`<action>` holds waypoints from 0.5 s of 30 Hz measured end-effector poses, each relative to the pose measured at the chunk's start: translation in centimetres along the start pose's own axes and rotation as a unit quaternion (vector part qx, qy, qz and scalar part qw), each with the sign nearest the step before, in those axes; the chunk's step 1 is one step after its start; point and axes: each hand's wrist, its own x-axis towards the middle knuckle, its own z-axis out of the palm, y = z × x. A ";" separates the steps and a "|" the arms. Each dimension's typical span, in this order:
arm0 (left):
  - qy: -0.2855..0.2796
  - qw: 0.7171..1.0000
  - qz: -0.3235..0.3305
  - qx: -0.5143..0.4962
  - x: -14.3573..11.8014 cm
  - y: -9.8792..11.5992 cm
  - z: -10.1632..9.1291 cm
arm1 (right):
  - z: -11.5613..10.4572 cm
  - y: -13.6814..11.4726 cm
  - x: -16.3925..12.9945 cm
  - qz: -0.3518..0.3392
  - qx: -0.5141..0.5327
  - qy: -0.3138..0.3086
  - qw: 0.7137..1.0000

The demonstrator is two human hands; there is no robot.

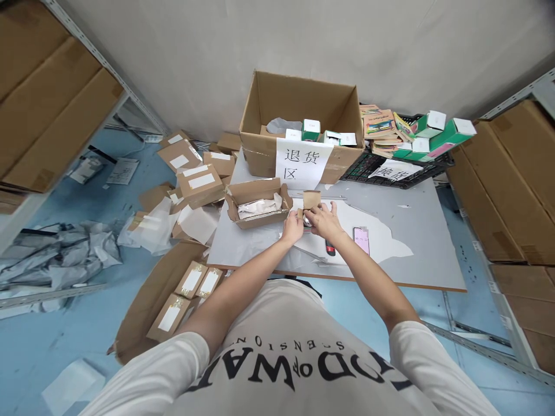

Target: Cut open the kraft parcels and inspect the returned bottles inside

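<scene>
A small cardboard box (311, 199) lies between my hands on the table, its brown flap standing up. My left hand (293, 227) is closed on the box's left side. Over the opening, my right hand (325, 222) has some fingers bent down and pressed together, with others raised. A small shiny patch shows by those fingertips; what they grip is hidden. To the left stands an open long carton (259, 203) with white wrapping (260, 207) inside. Below my right hand lies a red and black tool (330, 248), partly covered, beside a lit phone (361, 240).
A large open carton (342, 164) with green-and-white boxes stands at the back. Right of it, a black crate (368, 167) carries booklets (379, 126) and boxes. Parcels (200, 184) pile up at the table's left; a carton of boxes (143, 306) stands on the floor. Shelves flank both sides.
</scene>
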 end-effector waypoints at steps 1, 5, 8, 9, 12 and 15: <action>0.002 1.000 0.000 0.001 0.0 0.0 0.0 | 0.1 -0.1 0.0 0.002 0.003 -0.002 1.000; 0.002 1.000 -0.006 -0.006 0.2 -0.2 0.1 | 0.5 0.2 0.2 0.002 0.025 -0.029 0.999; 0.004 1.000 -0.012 -0.015 0.3 -0.5 0.3 | 0.9 0.7 0.3 -0.002 0.051 -0.046 0.998; 0.004 1.000 -0.015 -0.018 0.4 -0.6 0.4 | 1.1 0.9 0.3 -0.003 0.058 -0.048 0.997; 0.005 0.999 -0.027 -0.035 0.5 -0.9 0.7 | 1.5 1.4 0.0 -0.008 0.075 -0.050 0.996; 0.009 0.998 -0.039 -0.052 0.5 -1.2 1.0 | 1.6 1.5 -0.2 -0.004 0.087 -0.052 0.995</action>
